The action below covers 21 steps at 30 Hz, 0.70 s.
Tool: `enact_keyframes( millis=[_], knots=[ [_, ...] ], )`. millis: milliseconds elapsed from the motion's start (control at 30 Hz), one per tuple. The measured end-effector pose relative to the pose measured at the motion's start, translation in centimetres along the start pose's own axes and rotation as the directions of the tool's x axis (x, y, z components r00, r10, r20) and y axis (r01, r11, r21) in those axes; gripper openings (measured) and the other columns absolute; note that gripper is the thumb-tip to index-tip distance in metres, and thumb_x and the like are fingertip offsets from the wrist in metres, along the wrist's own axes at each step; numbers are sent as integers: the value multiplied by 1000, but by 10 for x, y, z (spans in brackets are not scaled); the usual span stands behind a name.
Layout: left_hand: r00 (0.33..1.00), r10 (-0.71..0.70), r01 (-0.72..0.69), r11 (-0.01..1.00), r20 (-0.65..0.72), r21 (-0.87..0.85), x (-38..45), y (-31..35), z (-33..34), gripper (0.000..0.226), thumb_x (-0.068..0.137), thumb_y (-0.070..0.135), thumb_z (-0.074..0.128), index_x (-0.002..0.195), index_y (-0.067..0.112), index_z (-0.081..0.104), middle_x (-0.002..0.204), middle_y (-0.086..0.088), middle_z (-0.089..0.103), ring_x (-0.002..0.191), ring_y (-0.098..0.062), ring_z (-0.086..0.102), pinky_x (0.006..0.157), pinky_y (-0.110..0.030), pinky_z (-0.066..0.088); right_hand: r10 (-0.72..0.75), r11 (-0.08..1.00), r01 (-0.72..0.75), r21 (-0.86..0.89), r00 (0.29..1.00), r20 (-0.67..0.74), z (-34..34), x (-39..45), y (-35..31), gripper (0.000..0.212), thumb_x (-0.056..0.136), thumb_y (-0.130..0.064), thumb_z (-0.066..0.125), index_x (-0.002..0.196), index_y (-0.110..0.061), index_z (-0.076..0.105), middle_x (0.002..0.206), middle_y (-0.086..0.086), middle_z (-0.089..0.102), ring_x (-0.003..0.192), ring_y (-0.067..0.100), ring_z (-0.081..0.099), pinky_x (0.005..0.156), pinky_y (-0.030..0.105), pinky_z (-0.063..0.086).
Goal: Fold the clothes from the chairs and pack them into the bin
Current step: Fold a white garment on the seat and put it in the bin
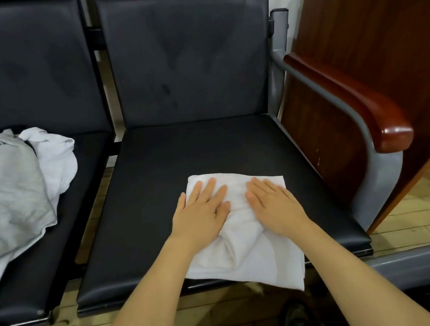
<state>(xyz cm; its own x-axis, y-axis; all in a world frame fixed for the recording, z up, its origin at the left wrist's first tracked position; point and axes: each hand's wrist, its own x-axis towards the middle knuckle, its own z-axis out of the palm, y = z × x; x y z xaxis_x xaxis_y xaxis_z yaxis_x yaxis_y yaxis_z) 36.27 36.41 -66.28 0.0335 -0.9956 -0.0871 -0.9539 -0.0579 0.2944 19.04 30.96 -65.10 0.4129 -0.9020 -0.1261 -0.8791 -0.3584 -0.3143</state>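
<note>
The white cloth (239,230), soft and limp, is pressed at lower centre by 2 flat, uncurled hands, left hand (202,213) and right hand (274,204); its folded edges are best gripped.

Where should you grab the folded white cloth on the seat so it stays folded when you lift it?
Probably by its two long side edges, one hand sliding under from each side. The white cloth lies flat in a narrow folded strip, with its near end hanging over the front of the black seat. The left hand and right hand already press flat near those edges.
</note>
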Motion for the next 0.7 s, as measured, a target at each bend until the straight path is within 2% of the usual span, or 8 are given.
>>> enact_keyframes(
  millis=[67, 167, 233, 300, 367, 467, 567, 700],
  knots=[
    [999, -44, 44, 999, 1, -6, 4, -1, -1, 49, 100, 46, 15, 149, 41, 7, 157, 16, -8, 144, -12, -12, 116, -44, -7, 63, 996, -60, -63, 997, 42, 2, 4, 9, 54, 102, -44, 10, 153, -25, 4, 160, -7, -1, 147, 12, -5, 115, 36, -11],
    [995, -99, 98, 995, -22, -30, 10, -7, -3, 49, 100, 46, 15, 149, 41, 7, 158, 13, -9, 144, -13, -14, 114, -45, -10, 59, 993, -56, -105, 998, 18, -1, 11, 7, 51, 103, -38, 12, 152, -25, 10, 160, -7, 3, 147, 12, -4, 112, 46, -19],
    [993, -98, 92, 991, -60, -93, 11, -11, -4, 50, 101, 45, 17, 150, 37, 10, 158, 11, -4, 145, -13, -12, 115, -41, -10, 37, 999, -37, -12, 999, -31, -4, 9, 2, 45, 104, -34, 19, 147, -28, 30, 158, -9, 17, 146, 9, 6, 112, 48, -18],
    [992, -80, 58, 978, -102, -203, 9, -15, -5, 50, 102, 41, 22, 150, 32, 17, 159, 10, 5, 145, -10, -6, 115, -36, -9, 5, 991, 10, 131, 993, -118, -7, 4, -4, 39, 103, -36, 27, 135, -32, 49, 151, -13, 33, 141, 2, 19, 112, 40, -15],
    [991, -49, 19, 972, -122, -235, 2, -17, -9, 48, 102, 38, 26, 148, 30, 24, 158, 9, 11, 145, -8, -1, 115, -32, -7, -58, 972, 97, 214, 982, -179, -10, -3, -12, 34, 101, -40, 36, 127, -34, 57, 143, -17, 44, 133, -5, 29, 111, 32, -8],
    [992, 31, -49, 989, -124, -142, -14, -20, -16, 47, 102, 38, 28, 148, 28, 27, 158, 8, 12, 145, -6, 2, 115, -30, -5, -128, 939, 178, 295, 975, -181, -12, -9, -29, 31, 97, -43, 45, 125, -35, 58, 135, -20, 51, 119, -12, 35, 111, 29, -2],
    [996, 61, -64, 997, -57, -53, -32, -33, -20, 48, 101, 43, 24, 148, 33, 21, 158, 10, 7, 145, -6, 1, 116, -32, -5, -125, 951, 163, 262, 980, -155, -4, -9, -42, 34, 95, -45, 49, 128, -35, 54, 132, -17, 54, 119, -2, 44, 109, 30, -1],
    [994, 57, -62, 997, 90, 46, -52, -52, -21, 60, 94, 59, 16, 149, 39, 2, 157, 14, -6, 145, -7, -3, 116, -36, -7, -101, 975, 126, 182, 985, -142, 6, -4, -56, 36, 93, -40, 54, 128, -35, 53, 133, -14, 51, 124, 6, 41, 105, 34, 7]
  ],
)
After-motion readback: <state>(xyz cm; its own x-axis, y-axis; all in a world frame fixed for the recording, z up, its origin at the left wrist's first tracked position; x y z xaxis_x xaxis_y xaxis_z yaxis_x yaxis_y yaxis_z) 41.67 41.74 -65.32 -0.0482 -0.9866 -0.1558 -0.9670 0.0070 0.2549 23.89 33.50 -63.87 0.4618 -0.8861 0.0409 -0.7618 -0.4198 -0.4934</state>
